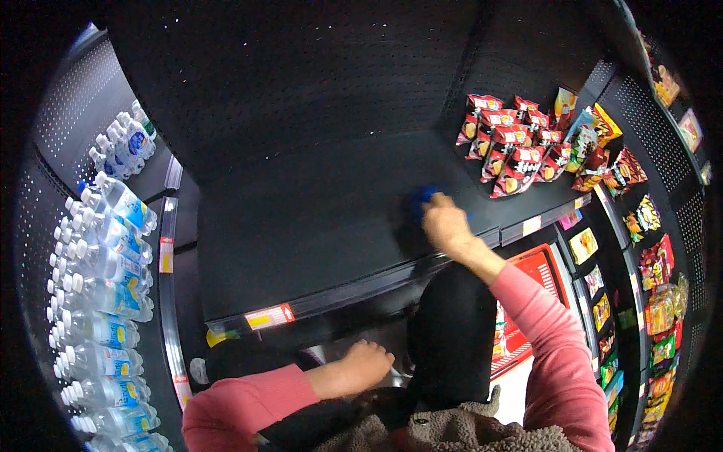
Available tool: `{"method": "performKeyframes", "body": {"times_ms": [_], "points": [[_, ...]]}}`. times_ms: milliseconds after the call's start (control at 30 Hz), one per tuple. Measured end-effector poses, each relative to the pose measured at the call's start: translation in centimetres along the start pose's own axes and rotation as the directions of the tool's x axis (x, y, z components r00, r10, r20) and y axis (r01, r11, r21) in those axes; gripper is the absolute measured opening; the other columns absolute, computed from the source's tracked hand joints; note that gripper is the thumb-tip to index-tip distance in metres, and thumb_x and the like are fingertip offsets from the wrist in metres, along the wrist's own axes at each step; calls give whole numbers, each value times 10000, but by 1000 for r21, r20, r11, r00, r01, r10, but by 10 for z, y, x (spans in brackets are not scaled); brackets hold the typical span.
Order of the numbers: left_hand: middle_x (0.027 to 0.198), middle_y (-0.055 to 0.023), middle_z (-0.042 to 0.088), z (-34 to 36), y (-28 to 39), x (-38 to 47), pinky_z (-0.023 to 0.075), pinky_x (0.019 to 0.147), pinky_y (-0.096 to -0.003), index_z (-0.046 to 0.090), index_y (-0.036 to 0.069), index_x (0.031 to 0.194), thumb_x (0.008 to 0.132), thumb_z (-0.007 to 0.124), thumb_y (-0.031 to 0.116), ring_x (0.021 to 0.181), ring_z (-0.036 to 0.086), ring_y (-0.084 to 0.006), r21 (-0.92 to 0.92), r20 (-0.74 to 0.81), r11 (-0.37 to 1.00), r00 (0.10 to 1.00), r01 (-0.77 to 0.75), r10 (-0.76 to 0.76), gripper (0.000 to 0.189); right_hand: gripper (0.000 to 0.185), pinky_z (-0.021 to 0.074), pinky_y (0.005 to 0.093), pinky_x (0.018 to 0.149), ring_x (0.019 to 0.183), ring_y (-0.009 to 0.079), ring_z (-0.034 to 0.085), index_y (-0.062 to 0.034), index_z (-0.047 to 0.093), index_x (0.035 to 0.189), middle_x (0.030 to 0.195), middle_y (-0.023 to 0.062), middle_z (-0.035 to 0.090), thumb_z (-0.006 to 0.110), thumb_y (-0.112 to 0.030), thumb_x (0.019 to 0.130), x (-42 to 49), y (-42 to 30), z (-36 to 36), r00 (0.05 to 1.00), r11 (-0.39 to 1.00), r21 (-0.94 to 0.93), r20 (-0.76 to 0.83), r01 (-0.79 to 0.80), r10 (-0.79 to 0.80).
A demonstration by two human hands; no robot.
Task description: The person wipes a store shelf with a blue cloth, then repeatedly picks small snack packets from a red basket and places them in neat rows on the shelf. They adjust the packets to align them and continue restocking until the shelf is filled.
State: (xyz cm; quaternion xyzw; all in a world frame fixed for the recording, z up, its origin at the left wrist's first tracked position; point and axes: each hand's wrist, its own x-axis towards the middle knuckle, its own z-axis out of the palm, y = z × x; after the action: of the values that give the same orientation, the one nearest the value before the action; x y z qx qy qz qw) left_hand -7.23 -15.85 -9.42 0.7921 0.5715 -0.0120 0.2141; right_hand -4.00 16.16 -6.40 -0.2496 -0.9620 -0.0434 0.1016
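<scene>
My right hand [448,223] is on a blue cloth [423,199], blurred, against the black shelf board [294,226]. The fingers close over the cloth, and part of it sticks out beyond them. To the right of that hand, red bags of snacks [517,166] stand in rows on the same board. My left hand [366,364] hangs below the shelf's front edge, back of the hand up and fingers curled. Its palm side is hidden, so whether it holds anything does not show.
Plastic bottles [116,299] fill a shelf at the left. A price-label strip [270,317] runs along the front edge. A red shopping basket [545,277] stands on the floor beyond my knee [452,333]. More snack bags [658,311] line racks on the right.
</scene>
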Motion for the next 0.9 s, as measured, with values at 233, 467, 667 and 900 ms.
{"method": "performKeyframes", "body": {"times_ms": [233, 467, 667, 900], "points": [[944, -233, 682, -21, -24, 16, 540, 809, -510, 654, 0, 1000, 904, 659, 256, 927, 666, -420, -199, 71, 974, 993, 109, -97, 273, 209, 571, 427, 824, 999, 368, 633, -6, 691, 1036, 1044, 200, 620, 630, -74, 849, -1, -113, -18, 922, 874, 325, 15, 361, -386], [984, -196, 695, -48, -33, 7, 537, 821, -459, 642, 5, 1122, 908, 658, 225, 972, 675, -360, -591, -232, 797, 920, 125, -316, 307, 353, 526, 363, 884, 1009, 177, 648, 1, 592, 1272, 1108, 99, 681, 594, -208, 987, -3, -104, -57, 864, -210, 851, 419, -480, -277], [1190, -203, 655, -65, -29, 0, 550, 861, -390, 470, -18, 1359, 888, 754, 241, 1018, 686, -288, -877, -163, 474, 881, 76, -444, 608, 399, 521, 464, 995, 1153, 280, 624, -7, 508, 1340, 1289, 172, 610, 555, -219, 1006, -50, -76, -85, 858, -734, 455, 362, -504, -365], [1375, -94, 528, -85, -13, 7, 460, 1047, -389, 400, 31, 1454, 914, 736, 346, 1249, 533, -182, -937, -291, -95, 901, -337, -322, 709, 574, 527, 433, 996, 1166, 275, 625, 10, 468, 1380, 1286, 161, 612, 702, -271, 938, -110, -54, -106, 930, -809, 488, 316, -329, -187]]}}
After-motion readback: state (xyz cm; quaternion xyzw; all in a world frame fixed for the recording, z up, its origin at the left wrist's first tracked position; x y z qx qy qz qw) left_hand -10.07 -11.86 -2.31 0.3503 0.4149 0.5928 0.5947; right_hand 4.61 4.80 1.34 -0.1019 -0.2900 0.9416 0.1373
